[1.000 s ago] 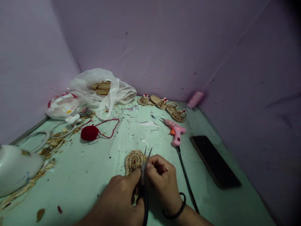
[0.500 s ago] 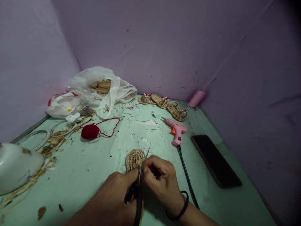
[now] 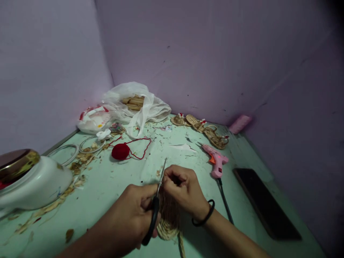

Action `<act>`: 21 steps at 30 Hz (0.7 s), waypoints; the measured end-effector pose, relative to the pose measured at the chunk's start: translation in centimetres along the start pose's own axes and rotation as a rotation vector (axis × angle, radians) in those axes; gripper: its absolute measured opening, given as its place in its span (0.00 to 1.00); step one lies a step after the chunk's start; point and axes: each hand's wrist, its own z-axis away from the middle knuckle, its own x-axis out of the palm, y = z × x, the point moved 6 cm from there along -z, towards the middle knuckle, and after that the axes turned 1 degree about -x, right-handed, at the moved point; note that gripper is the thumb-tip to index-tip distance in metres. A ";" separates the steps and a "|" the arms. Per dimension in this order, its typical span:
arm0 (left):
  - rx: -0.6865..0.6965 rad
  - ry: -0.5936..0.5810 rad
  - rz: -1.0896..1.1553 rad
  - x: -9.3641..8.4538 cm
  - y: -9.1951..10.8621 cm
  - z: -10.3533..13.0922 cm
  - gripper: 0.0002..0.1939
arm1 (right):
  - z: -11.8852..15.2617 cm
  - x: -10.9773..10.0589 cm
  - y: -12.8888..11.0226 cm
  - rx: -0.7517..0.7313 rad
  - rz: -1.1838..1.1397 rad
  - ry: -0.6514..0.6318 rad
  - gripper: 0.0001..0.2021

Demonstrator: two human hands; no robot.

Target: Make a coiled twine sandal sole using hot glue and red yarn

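My left hand (image 3: 137, 211) is wrapped round the black handles of the scissors (image 3: 153, 218), whose thin blades point up and look closed. Right beside the blades, my right hand (image 3: 182, 188) has its thumb and fingertips pinched together; what they hold is too small to make out. Below and between the hands lies a woven straw piece (image 3: 168, 229), partly hidden by them, with a braided strand trailing from its lower right. A black band circles my right wrist.
A pink glue gun (image 3: 216, 161) with its cord and a black phone (image 3: 266, 202) lie right. Red yarn (image 3: 120, 151), a white plastic bag (image 3: 158, 109) and a white pot (image 3: 45, 184) are left. Small woven slippers (image 3: 215, 138) sit at the back.
The scissor blades have gone from slightly apart to closed. The straw piece has shifted toward me, under my hands. The whole view has turned a little left.
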 end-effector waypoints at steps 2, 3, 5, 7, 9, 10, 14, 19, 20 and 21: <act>-0.023 -0.001 0.049 -0.4 -0.8 -0.4 0.07 | 0.1 0.6 0.8 0.086 -0.052 0.009 0.05; -0.009 0.023 0.058 -0.8 -0.9 -0.6 0.08 | 0.2 0.8 1.1 0.127 -0.087 0.014 0.05; 0.062 0.131 0.041 -2.3 -0.4 -0.9 0.12 | 0.5 1.1 1.8 0.214 -0.170 0.025 0.06; 0.120 0.235 -0.027 -3.8 0.3 -0.8 0.15 | 0.6 1.0 2.3 0.285 -0.235 0.037 0.08; 0.127 0.226 -0.148 -4.3 0.8 -0.7 0.13 | 0.6 0.7 2.6 0.321 -0.279 0.035 0.10; 0.125 0.191 -0.225 -4.2 0.9 -0.6 0.10 | 0.5 0.5 2.7 0.321 -0.293 0.035 0.10; 0.163 0.116 -0.479 -3.0 0.8 -0.6 0.05 | 0.4 -0.1 2.9 0.310 -0.360 0.026 0.09; 0.219 0.099 -0.547 -2.0 0.6 -0.8 0.10 | 0.7 0.7 3.7 0.384 -0.542 -0.047 0.05; 0.223 0.088 -0.544 -1.9 0.6 -0.8 0.11 | 0.8 0.8 3.8 0.399 -0.575 -0.052 0.05; 0.228 0.076 -0.534 -1.9 0.6 -0.8 0.12 | 0.8 0.9 3.9 0.414 -0.602 -0.059 0.04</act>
